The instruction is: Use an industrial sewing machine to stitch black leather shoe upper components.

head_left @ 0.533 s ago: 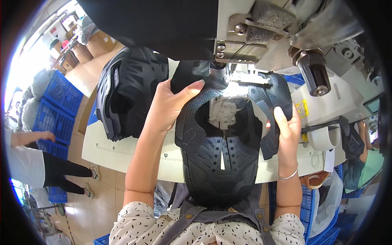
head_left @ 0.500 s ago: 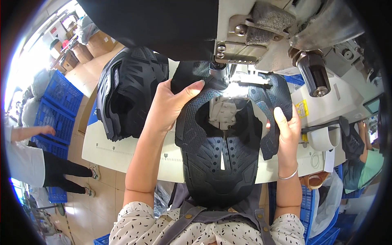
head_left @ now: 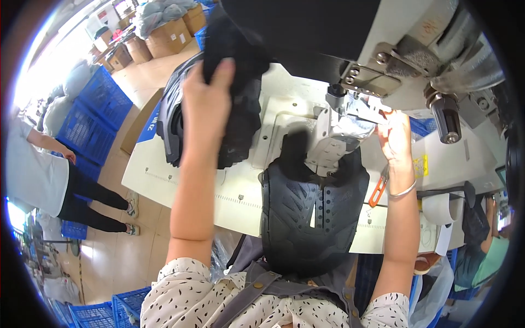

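My left hand [head_left: 208, 106], smeared by motion, grips a blurred black shoe upper [head_left: 235, 52] over the left part of the table. Beneath it lies a stack of dark shoe uppers [head_left: 174, 123]. Another black shoe upper [head_left: 314, 218] hangs toe toward me around the post of the sewing machine [head_left: 328, 134], its lacing holes facing up. My right hand [head_left: 396, 136] has its fingertips pinched together at the lit needle area. Whatever they hold is hidden. Just below that hand, by the wrist, are orange-handled snips [head_left: 377, 191].
The machine's black head cover [head_left: 306, 27] overhangs the work. A dark cylindrical knob [head_left: 445, 117] juts down at right. Blue crates [head_left: 90, 115] and cardboard boxes [head_left: 169, 38] stand left, near a person in a white top [head_left: 38, 169]. Another person in green [head_left: 486, 262] is at right.
My left hand has left the upper at the machine and moved up-left to the stack, raising a black piece. My right hand has let go of its flap and moved to the needle.
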Demonstrator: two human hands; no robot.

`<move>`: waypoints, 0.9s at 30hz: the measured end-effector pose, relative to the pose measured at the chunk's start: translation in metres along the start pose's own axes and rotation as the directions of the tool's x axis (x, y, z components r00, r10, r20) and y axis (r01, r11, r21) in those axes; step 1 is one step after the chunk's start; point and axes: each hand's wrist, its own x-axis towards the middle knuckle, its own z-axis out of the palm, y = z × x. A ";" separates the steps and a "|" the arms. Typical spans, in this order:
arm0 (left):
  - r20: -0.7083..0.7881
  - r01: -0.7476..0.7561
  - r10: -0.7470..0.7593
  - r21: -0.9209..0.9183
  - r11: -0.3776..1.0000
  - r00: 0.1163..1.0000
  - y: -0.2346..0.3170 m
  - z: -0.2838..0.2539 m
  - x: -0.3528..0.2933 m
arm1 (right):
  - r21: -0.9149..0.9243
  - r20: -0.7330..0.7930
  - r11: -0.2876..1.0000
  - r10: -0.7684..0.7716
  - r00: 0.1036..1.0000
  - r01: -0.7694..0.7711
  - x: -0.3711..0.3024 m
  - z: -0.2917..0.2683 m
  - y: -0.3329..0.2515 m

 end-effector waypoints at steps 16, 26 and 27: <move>-0.102 -0.011 0.162 0.815 0.580 0.981 -0.092 -0.125 0.046 | -0.950 0.067 0.312 0.118 0.991 0.027 -0.134 -0.020 0.007; 0.728 -0.549 0.138 0.364 0.752 0.672 -0.056 -0.020 -0.145 | -0.879 -0.135 0.401 0.305 0.943 -0.256 -0.106 -0.026 0.006; 0.728 -0.549 0.140 0.360 0.755 0.671 -0.063 -0.018 -0.146 | -0.917 -0.064 0.365 0.257 0.964 -0.158 -0.101 -0.032 0.009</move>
